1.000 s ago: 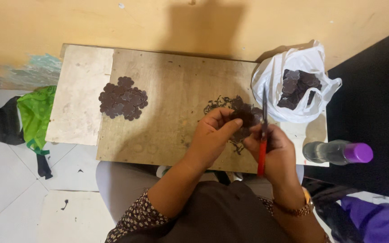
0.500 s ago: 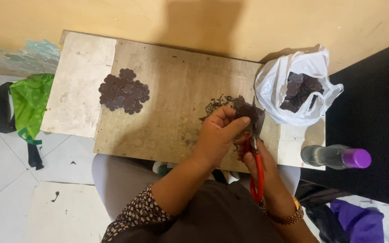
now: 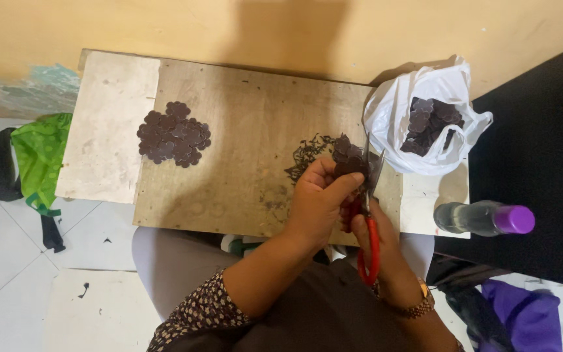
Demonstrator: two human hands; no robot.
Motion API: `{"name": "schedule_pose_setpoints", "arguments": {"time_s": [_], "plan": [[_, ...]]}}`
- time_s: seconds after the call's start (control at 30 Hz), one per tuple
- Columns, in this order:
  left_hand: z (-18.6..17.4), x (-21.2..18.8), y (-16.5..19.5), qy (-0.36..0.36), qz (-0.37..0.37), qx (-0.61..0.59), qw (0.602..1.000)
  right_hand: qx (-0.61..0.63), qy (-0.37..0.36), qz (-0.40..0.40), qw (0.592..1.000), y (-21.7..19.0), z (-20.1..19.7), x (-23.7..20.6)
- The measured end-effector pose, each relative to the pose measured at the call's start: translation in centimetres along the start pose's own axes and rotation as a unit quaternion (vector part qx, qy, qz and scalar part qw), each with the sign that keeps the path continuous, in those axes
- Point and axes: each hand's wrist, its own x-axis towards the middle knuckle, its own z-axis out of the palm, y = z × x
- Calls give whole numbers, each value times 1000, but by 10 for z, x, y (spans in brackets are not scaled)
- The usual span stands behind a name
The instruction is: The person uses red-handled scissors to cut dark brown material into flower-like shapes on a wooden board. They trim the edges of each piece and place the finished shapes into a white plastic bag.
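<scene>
Now the left hand pinches a dark flower-shaped piece near the board's right edge, nudged slightly rightward from before; the right hand grips red-handled scissors, blades open around it. Trimmings lie just beside.

Surface: bare wood board, matt, rough, stained; pale chipped slab at its left edge, chalky finish.
Flower cut-outs nr left of the board: dark brown, matt, look like felt or foam — can't tell which.
Same material in left hand, piece.
Scissors in right hand: metal blades, dull shine; red plastic handles, glossy.
Trimmings mid-board: dark, fine, matt.
Bag at right corner: thin white plastic, crinkled, slight sheen.
Bottle off right edge: clear plastic, glossy; purple cap, smooth.
Wall: painted, matt.
Floor: smooth tile.
</scene>
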Motion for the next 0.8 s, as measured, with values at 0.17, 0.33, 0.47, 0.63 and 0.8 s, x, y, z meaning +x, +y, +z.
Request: {"name": "schedule_pose_setpoints", "arguments": {"time_s": [0.17,0.33,0.47,0.63,0.8], "plan": [[0,-2,2,24,-14,12,1000,-35,-8,-29,999,2,2,-1],[3,-5,6,13,-9,10,1000,-37,1,-12,999,2,4,-1],[7,-7,10,12,-13,7,1000,-40,-9,-23,999,-2,5,0],[12,-9,14,25,-15,25,999,-74,-5,-23,997,-10,11,0],[14,-12,15,42,-37,48,997,-96,15,-44,994,-12,20,1]]}}
